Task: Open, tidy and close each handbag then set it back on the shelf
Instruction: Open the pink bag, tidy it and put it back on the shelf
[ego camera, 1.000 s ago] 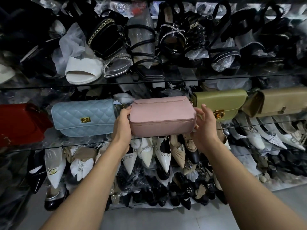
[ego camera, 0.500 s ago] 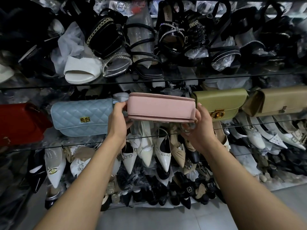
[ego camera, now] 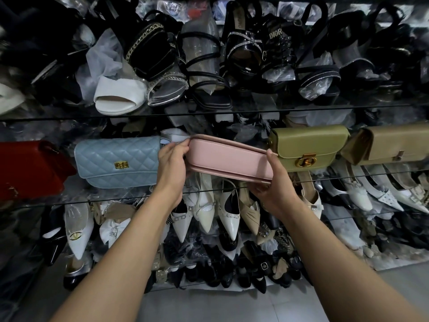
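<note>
Now gripping the tilted pink handbag (ego camera: 228, 159) by both ends with curled fingers of left hand (ego camera: 173, 165) and right hand (ego camera: 276, 190).

Tiered glass shelves (ego camera: 325, 108) crammed with shoes (ego camera: 228, 219) (many plastic-wrapped), grey tiled floor (ego camera: 232, 307) below, dim indoor light

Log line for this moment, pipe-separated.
object: pink handbag, narrow side toward camera | left hand: grips left end | right hand: grips right end | position: between blue quilted bag and olive bag
</note>
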